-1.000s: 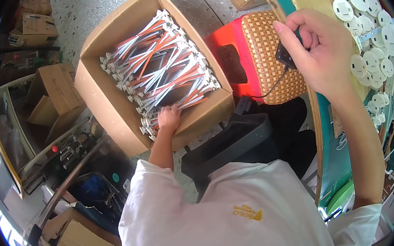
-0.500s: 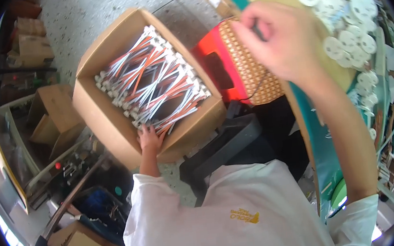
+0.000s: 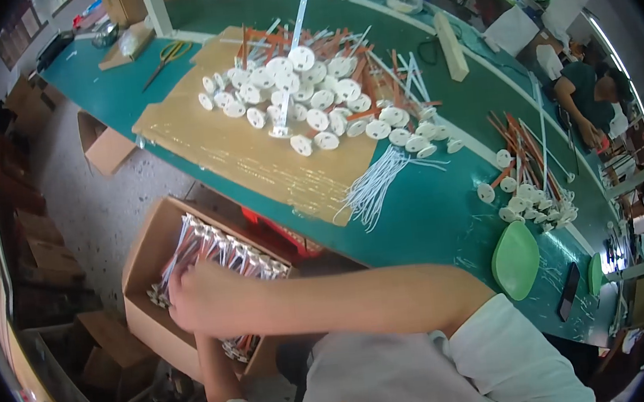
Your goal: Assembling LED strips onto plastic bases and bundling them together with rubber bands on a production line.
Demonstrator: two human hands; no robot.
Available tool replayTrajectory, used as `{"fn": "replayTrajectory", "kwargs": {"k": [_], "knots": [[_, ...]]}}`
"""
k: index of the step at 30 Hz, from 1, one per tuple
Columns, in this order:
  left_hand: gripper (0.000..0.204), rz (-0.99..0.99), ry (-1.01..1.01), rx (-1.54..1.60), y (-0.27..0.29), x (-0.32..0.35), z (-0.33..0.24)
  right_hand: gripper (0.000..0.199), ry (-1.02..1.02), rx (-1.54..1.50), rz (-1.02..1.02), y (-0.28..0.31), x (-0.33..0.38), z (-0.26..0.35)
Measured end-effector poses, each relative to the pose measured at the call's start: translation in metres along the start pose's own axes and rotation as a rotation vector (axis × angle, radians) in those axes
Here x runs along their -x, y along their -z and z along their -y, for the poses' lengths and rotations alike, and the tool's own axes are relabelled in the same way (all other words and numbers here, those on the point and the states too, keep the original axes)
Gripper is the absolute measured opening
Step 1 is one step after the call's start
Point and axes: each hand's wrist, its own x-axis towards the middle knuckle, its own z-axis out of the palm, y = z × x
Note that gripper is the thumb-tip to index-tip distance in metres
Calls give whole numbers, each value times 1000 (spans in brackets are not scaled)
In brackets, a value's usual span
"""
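Note:
My right hand reaches across to the left over the cardboard box. Its fingers look curled in; whatever they hold, if anything, is out of sight. My left forearm comes up from below, and the left hand is covered by the right one, so its fingers do not show. Inside the box lie bundles of thin white and orange-brown strips with small white ends. On the table, a heap of white round discs with similar strips lies on a flattened brown cardboard sheet.
The green table curves along the far side. It bears white cords, a smaller disc pile, a green dish, a dark phone-like slab and scissors. A co-worker sits far right.
My view has swung up toward the table. The right hand has gone from beside the table edge down over the box, in front of the left hand.

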Motion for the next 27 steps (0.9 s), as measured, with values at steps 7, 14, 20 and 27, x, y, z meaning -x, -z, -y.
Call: {"fn": "replayTrajectory", "kwargs": {"k": [7,14,20,27], "knots": [[10,-474,-823,1647,65,15,-77,15,24,217,-258,106,61,-77],[25,-371,-823,1413,85,17,-167,100,-1343,301,-64,184,251,-327],[32,-438,-879,1259,58,8,-159,94,-1586,-429,102,125,269,-364],[30,-440,-936,1196,74,12,-160,49,-1538,-800,43,131,304,-414]]}}
